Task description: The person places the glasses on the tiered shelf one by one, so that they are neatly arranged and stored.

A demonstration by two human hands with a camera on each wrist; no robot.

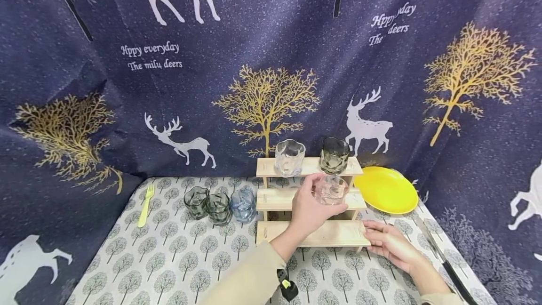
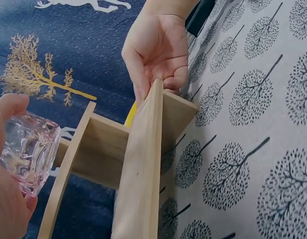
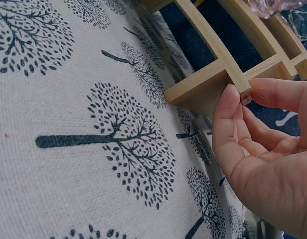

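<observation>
Where the tree-printed cloth [image 1: 139,272] meets the lower edge of the head view, we note two pale sleeves [image 1: 243,279], one at lower centre, one at lower right. Beside the latter we see the black handle of a knife [image 1: 454,276], blade slanting up and left. Next, right of lower centre, the right hand [image 1: 391,246] pinches the right end of the bottom tier of a wooden rack [image 1: 330,235] between thumb and fingers; the right wrist view confirms the grip. Above it, right of centre, the left hand [image 1: 306,208] grips a pink glass [image 1: 331,191], thumb and fingers about its sides, in front of the middle tier; we cannot tell whether glass and tier touch. Left of the rack we record a blue glass [image 1: 243,206] and two dark green glasses close together; farther left, a yellow-green fork [image 1: 146,206]. Right of the rack lies a yellow plate [image 1: 383,189]. On the top tier we log a clear glass [image 1: 290,158] and a smoky glass [image 1: 334,156], both upright, before a navy deer-print backdrop [image 1: 271,27].
</observation>
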